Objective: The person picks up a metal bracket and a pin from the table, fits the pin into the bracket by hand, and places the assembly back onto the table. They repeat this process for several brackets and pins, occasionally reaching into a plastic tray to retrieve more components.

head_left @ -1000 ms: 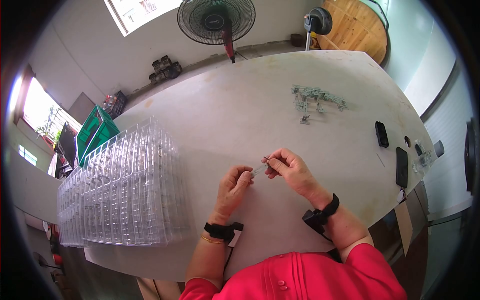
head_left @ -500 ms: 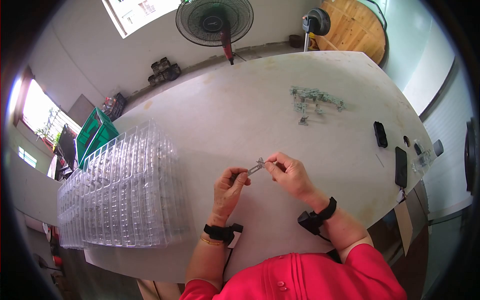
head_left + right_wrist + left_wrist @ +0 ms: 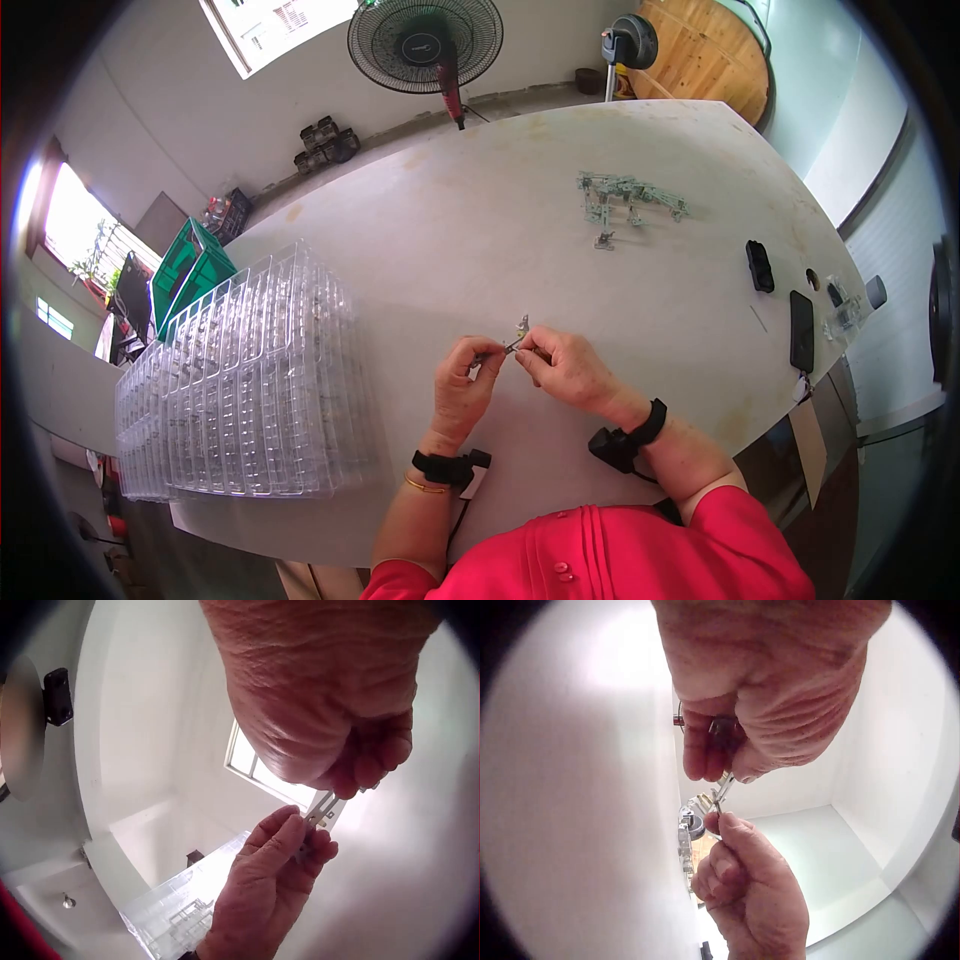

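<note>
Between the two hands, over the table, is a small slotted metal bracket [image 3: 523, 325], its hinged-looking end sticking up past the fingertips. The left hand [image 3: 463, 388] pinches one end of it between thumb and fingers; a dark metal part [image 3: 724, 731] shows within its curled fingers in the left wrist view. Thumb and forefinger of the right hand [image 3: 575, 372] pinch a thin part of the bracket close by, the fingertips of both hands nearly meeting. In the right wrist view the slotted strip [image 3: 322, 806] spans from hand to hand; the right fingertips are partly hidden there.
Clear plastic trays [image 3: 250, 390] are stacked at the left, with a green crate [image 3: 190, 275] behind. A pile of similar metal parts [image 3: 630, 195] lies farther back. On the right are a black phone [image 3: 802, 332], a black case [image 3: 760, 266] and a thin rod [image 3: 759, 318].
The right hand has shifted from the bracket's far end down and left, closer to the left hand. The bracket has turned, its end now pointing more upright. The left hand stays nearly in place.
</note>
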`<action>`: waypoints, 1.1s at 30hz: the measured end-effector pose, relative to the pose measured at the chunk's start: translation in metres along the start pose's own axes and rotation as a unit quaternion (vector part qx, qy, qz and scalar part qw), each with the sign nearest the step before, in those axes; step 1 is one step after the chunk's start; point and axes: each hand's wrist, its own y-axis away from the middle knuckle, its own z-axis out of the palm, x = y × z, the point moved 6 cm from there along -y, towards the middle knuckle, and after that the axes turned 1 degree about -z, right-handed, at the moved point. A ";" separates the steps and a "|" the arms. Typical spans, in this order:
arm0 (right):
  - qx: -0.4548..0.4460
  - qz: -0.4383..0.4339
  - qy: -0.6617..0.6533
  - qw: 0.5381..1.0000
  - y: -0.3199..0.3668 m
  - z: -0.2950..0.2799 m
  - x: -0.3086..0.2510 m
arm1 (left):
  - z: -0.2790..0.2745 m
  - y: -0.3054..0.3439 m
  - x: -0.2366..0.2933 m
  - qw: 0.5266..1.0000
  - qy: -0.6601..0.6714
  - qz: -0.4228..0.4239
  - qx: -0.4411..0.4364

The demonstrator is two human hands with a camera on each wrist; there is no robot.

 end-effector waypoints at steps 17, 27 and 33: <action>-0.015 0.124 -0.113 0.986 -0.003 -0.004 0.024 | -0.010 0.001 -0.023 0.989 -0.005 -0.145 0.038; -0.011 0.189 -0.224 0.956 -0.011 -0.012 0.050 | -0.006 -0.004 -0.007 0.974 -0.186 -0.127 0.007; -0.015 0.205 -0.243 0.948 -0.010 -0.013 0.049 | 0.006 -0.004 -0.001 0.958 -0.277 -0.026 -0.074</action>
